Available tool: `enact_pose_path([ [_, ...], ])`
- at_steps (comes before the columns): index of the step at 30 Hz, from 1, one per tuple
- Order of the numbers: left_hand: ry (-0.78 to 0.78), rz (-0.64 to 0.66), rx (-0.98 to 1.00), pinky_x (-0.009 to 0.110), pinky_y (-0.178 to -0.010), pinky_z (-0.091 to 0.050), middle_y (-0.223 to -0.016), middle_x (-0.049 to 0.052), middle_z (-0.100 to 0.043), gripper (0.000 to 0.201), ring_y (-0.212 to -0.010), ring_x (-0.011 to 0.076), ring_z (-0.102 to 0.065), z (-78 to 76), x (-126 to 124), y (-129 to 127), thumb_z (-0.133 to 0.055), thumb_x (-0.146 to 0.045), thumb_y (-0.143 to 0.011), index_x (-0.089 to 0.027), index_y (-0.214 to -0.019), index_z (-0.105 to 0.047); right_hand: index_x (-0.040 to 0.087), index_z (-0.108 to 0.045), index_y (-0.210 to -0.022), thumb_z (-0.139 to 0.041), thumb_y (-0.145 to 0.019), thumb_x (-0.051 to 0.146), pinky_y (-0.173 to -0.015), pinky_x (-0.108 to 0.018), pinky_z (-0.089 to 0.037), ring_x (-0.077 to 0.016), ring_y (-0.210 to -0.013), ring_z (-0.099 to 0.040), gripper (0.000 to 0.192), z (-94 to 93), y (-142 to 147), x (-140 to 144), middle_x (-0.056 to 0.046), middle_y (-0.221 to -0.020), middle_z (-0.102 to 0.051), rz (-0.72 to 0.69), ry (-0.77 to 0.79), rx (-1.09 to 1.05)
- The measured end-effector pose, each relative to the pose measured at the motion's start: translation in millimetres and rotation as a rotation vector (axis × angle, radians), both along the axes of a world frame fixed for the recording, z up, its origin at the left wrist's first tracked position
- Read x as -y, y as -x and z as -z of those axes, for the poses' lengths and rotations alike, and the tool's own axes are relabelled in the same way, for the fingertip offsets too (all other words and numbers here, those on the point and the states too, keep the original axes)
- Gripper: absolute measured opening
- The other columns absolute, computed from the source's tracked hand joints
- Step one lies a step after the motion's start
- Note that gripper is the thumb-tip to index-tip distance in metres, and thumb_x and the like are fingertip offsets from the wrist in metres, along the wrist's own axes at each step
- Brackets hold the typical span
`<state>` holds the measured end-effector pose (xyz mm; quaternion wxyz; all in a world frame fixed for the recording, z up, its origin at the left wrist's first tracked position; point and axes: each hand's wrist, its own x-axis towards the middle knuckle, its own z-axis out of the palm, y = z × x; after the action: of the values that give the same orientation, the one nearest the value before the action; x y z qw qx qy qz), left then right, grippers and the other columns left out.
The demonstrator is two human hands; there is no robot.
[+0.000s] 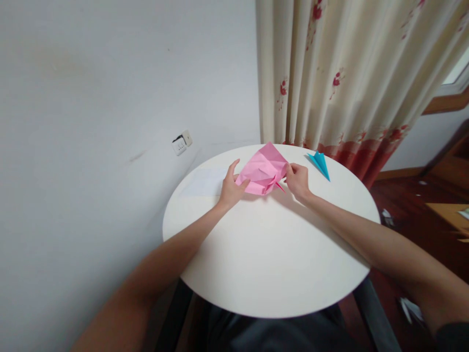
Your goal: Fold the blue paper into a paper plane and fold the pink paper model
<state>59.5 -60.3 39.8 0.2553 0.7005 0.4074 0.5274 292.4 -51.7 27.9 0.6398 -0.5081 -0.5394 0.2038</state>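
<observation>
Left hand (230, 188): grip closed on the left edge of the pink paper (263, 171), thumb on top of the sheet, fingers behind or under it. Right hand (298, 181): grip pinched narrow on the right corner of the same paper, fingertips meeting at the fold. The paper lies between the two hands, touching both, partly folded, with creases across its upper face and a raised point aimed away from the person. A small darker pink tip projects from its lower edge, just beside the right hand.

The paper sits at the far part of the round white counter (271, 254), its lower edge at or just above the surface; contact cannot be confirmed. Both forearms reach across the counter from the near side.

A blue folded paper (320, 164), dart-shaped, lies on the counter to the right of the right hand, near but apart. A white sheet (205, 182) lies flat to the left of the left hand, just beside it.

Behind the counter: a white wall with a socket (182, 142) and a cream curtain (348, 73) with red flowers.
</observation>
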Motion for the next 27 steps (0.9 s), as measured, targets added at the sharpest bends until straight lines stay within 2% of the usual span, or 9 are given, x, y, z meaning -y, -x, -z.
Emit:
enact_pose_path([
  [4, 0.137, 0.079, 0.055, 0.03, -0.07, -0.055, -0.098, 0.011, -0.074, 0.096, -0.081, 0.0218, -0.071, -1.6, 0, 1, -0.08, -0.034, -0.073, -0.016, -0.153, -0.03, 0.017, -0.061, -0.066, -0.046, -0.092, 0.042, -0.052, -0.027, -0.04, -0.0177, -0.058, -0.058, 0.039, -2.4, 1, 3, -0.005, -0.063, -0.065, -0.033, -0.016, 0.076],
  [6, 0.206, 0.115, 0.082, 0.03, -0.071, -0.056, -0.103, 0.014, -0.074, 0.096, -0.085, 0.0235, -0.072, -4.1, 1, 3, -0.087, -0.039, -0.065, -0.013, -0.146, -0.042, 0.017, -0.061, -0.066, -0.045, -0.093, 0.039, -0.055, -0.027, -0.04, -0.0172, -0.06, -0.057, 0.038, -5.3, 3, 8, -0.005, -0.064, -0.065, -0.037, -0.029, 0.15],
  [9, 0.33, 0.155, 0.017, 0.029, -0.067, -0.054, -0.1, 0.014, -0.075, 0.07, -0.082, 0.0242, -0.071, -7.0, 3, 4, -0.089, -0.049, -0.06, -0.008, -0.113, -0.069, 0.018, -0.059, -0.062, -0.044, -0.093, 0.035, -0.06, -0.027, -0.039, -0.0162, -0.062, -0.054, 0.039, -8.4, 7, 13, -0.004, -0.063, -0.063, -0.015, -0.057, 0.268],
  [11, 0.389, 0.153, -0.042, 0.028, -0.061, -0.051, -0.091, 0.013, -0.075, 0.058, -0.075, 0.0232, -0.069, -7.6, 5, 4, -0.087, -0.054, -0.061, -0.007, -0.093, -0.075, 0.018, -0.06, -0.064, -0.043, -0.093, 0.034, -0.063, -0.028, -0.039, -0.0164, -0.064, -0.054, 0.037, -8.8, 9, 15, -0.004, -0.065, -0.063, -0.019, -0.062, 0.312],
  [14, 0.379, 0.123, -0.043, 0.027, -0.06, -0.048, -0.086, 0.01, -0.076, 0.055, -0.072, 0.0214, -0.067, -7.0, 7, 3, -0.087, -0.054, -0.061, -0.008, -0.09, -0.077, 0.016, -0.066, -0.092, -0.047, -0.091, 0.032, -0.066, -0.029, -0.043, -0.0176, -0.071, -0.058, 0.025, -8.9, 11, 17, -0.006, -0.085, -0.068, -0.04, -0.094, 0.291],
  [17, 0.347, 0.112, -0.012, 0.027, -0.062, -0.049, -0.088, 0.009, -0.076, 0.054, -0.073, 0.0209, -0.067, -6.0, 7, 2, -0.086, -0.053, -0.064, -0.009, -0.094, -0.077, 0.017, -0.06, -0.118, -0.055, -0.086, 0.029, -0.069, -0.03, -0.046, -0.0194, -0.081, -0.058, 0.034, -12.4, 11, 21, -0.01, -0.106, -0.065, 0.025, -0.216, 0.273],
  [21, 0.292, 0.08, -0.003, 0.03, -0.069, -0.052, -0.091, 0.011, -0.076, 0.054, -0.077, 0.0227, -0.069, -5.8, 4, 2, -0.083, -0.053, -0.068, -0.008, -0.097, -0.076, 0.02, -0.066, -0.096, -0.054, -0.086, 0.025, -0.077, -0.032, -0.045, -0.0201, -0.083, -0.057, 0.016, -20.4, 14, 33, -0.006, -0.09, -0.063, 0.03, -0.31, 0.399],
  [24, 0.255, 0.06, 0.012, 0.034, -0.079, -0.054, -0.1, 0.014, -0.076, 0.054, -0.087, 0.0252, -0.071, -7.0, 4, 2, -0.083, -0.052, -0.069, -0.008, -0.101, -0.075, 0.02, -0.068, -0.082, -0.055, -0.086, 0.026, -0.073, -0.03, -0.043, -0.0179, -0.073, -0.057, 0.015, -21.9, 19, 40, -0.003, -0.077, -0.064, -0.048, -0.223, 0.475],
  [27, 0.25, 0.066, 0.026, 0.036, -0.084, -0.055, -0.106, 0.016, -0.075, 0.054, -0.093, 0.0269, -0.071, -9.2, 5, 1, -0.082, -0.049, -0.071, -0.008, -0.104, -0.073, 0.019, -0.071, -0.078, -0.058, -0.085, 0.028, -0.067, -0.029, -0.042, -0.0169, -0.068, -0.058, 0.017, -19.0, 22, 40, -0.003, -0.074, -0.068, -0.042, -0.104, 0.492],
])
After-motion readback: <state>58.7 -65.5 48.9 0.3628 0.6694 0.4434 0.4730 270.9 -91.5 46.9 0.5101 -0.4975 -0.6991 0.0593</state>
